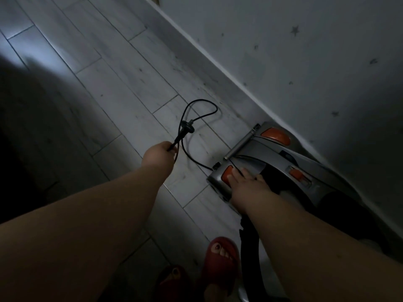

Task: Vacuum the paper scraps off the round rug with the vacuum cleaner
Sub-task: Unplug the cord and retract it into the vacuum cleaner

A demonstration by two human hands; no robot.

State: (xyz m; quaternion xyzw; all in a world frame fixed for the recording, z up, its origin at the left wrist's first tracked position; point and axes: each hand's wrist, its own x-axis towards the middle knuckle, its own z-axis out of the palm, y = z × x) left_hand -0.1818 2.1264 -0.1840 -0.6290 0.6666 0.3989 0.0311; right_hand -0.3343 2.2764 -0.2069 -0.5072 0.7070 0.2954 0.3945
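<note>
vacuum cleaner (261,153): grey canister, orange buttons, on the floor along the wall, right of centre | power cord (186,125): black, drawn out, looped, plug mid-frame

Both bare arms reach forward and down from the near edge. The left hand (157,156), on the left, is curled in a loose fist, wrist straight, its thumb and fingers pinching the black cord (185,125). The right hand (247,185), to the right and slightly nearer, lies flat with fingers extended, fingertips pressing the orange button (226,174) of the vacuum cleaner (272,153).
</note>
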